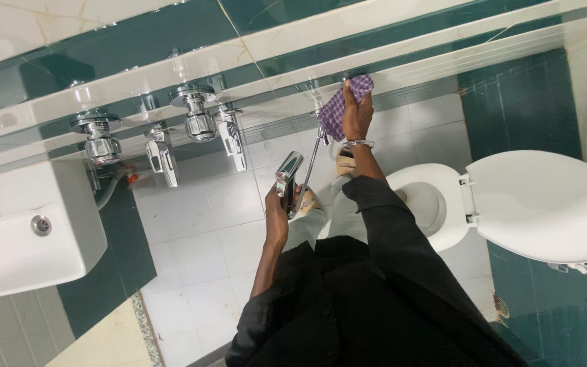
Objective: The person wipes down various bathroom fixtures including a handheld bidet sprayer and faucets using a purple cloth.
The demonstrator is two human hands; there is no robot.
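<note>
My right hand [357, 117] presses a purple checked cloth [336, 111] against the white and green tiled wall [402, 41]; a metal bangle sits on that wrist. My left hand [277, 208] grips a chrome hand-held sprayer [288, 170], held lower and to the left of the cloth. The sprayer's thin metal hose [311, 162] runs up toward the wall fitting just beside the cloth. Both arms wear black sleeves.
A white toilet stands at the right with its lid [541, 204] raised and its seat [443, 178] down. Chrome wall taps [198, 117] and a valve [100, 140] line the wall at the left. A white basin [15, 251] is at the far left. The floor [198, 245] is white tile.
</note>
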